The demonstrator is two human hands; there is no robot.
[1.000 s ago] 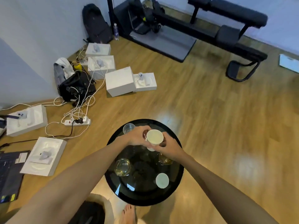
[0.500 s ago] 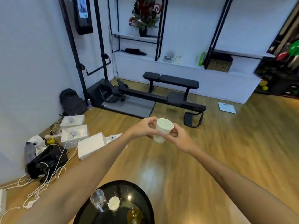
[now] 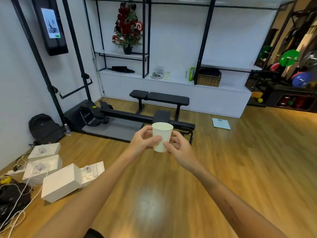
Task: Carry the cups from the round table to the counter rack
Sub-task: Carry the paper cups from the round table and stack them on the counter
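Holding the white paper cup upright in mid-air, both hands close around its lower wall: the left hand presses from 9 o'clock, the right hand from 3 o'clock, fingers curled and touching the paper. The cup is at the centre of the view, above the wooden floor, and well apart from the white counter at 12 o'clock. This looks like the carrying step. A small rack stands on that counter (too small to read clearly). Between stands a black bench. I judge the next move calls for walking around this bench, keeping the cup level, with a gentle grip because paper crushes easily.
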